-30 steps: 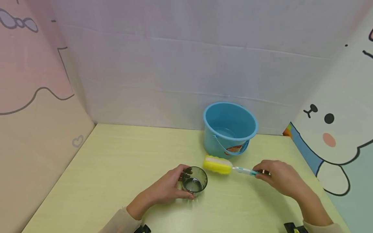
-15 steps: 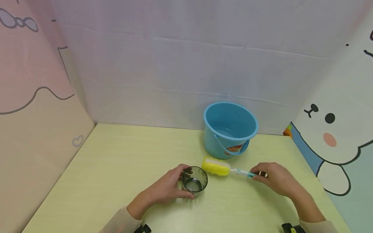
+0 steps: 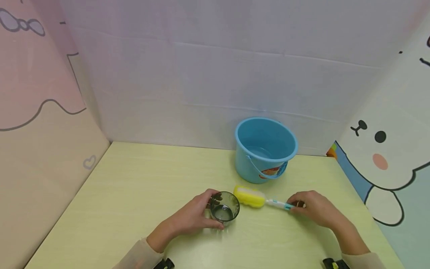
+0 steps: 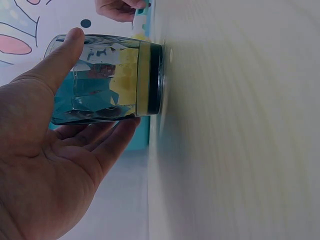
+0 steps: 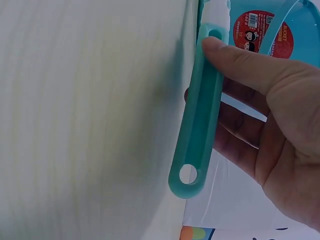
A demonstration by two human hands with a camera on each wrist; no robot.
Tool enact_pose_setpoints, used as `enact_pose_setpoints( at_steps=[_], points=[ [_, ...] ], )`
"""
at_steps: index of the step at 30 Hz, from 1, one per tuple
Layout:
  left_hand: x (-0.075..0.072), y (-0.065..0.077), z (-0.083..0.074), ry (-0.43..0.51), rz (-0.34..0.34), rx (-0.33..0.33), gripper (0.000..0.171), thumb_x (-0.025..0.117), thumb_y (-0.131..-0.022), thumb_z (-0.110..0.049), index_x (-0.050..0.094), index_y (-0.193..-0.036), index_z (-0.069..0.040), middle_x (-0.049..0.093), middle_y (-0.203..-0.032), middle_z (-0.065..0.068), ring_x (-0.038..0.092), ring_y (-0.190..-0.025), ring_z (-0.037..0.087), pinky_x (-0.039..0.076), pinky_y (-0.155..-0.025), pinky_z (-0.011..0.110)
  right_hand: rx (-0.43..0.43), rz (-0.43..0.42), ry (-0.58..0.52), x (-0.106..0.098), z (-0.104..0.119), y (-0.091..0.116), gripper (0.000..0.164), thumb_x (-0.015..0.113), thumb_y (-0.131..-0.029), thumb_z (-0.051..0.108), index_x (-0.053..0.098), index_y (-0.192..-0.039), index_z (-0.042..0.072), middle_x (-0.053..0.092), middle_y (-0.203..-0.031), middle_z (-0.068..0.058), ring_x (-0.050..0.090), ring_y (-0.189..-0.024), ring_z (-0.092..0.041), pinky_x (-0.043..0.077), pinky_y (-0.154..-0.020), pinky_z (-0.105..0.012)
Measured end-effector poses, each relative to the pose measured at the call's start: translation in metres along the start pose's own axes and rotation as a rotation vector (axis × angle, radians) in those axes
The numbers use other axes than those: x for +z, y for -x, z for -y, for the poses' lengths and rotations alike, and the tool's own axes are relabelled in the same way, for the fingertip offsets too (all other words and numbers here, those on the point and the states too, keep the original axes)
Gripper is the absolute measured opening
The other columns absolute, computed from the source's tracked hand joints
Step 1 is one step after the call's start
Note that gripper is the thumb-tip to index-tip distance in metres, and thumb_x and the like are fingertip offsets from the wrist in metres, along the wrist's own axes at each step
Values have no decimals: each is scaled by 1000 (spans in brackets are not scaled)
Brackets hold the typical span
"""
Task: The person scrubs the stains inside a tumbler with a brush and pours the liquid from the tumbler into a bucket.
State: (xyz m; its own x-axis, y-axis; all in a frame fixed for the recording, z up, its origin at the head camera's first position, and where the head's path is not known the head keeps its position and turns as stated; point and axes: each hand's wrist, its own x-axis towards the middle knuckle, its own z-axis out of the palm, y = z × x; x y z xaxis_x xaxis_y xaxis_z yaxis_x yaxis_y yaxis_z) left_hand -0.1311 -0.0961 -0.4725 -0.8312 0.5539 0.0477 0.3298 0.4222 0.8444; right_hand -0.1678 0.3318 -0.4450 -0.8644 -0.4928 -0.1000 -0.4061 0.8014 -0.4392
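In the head view my left hand grips a dark, see-through drinking glass by its left side, thumb in front. The left wrist view shows the faceted glass upright with its base at the tabletop. My right hand pinches the teal and white handle of a sponge cup brush. Its yellow and white sponge head points left, just right of the glass. In the right wrist view the thumb lies on the teal handle, whose end has a hanging hole.
A blue bucket with a handle and a red label stands behind the brush, near the back wall. The pale wooden table runs between cartoon-printed side walls.
My right hand has moved slightly left and toward me, bringing the brush down closer to the tabletop and away from the bucket. My left hand and the glass stay put.
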Motion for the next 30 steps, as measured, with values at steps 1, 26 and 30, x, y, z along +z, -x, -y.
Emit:
enact_pose_setpoints(
  at_steps=[1,26,30],
  points=[
    [0,0,0,-1,0,1,88,95,-81,-41,47,-148,-9,65,-133,3,63,-123,23,51,-108,44,12,10,4,0,0,0,12,84,-92,18,80,-103,22,68,-89,18,60,-78,-1,53,-67,-27],
    [0,0,-1,-3,-1,-6,88,96,-81,-38,47,-147,-8,65,-134,4,64,-121,25,52,-107,43,51,37,62,4,1,1,45,91,-85,28,74,-124,13,67,-103,12,63,-93,-11,56,-79,-39],
    [0,0,0,-7,-2,-4,89,95,-80,-41,47,-148,-8,65,-134,3,64,-121,25,52,-106,43,39,7,111,4,0,2,50,92,-83,35,74,-125,15,69,-111,8,65,-99,-18,57,-84,-46]
  ],
)
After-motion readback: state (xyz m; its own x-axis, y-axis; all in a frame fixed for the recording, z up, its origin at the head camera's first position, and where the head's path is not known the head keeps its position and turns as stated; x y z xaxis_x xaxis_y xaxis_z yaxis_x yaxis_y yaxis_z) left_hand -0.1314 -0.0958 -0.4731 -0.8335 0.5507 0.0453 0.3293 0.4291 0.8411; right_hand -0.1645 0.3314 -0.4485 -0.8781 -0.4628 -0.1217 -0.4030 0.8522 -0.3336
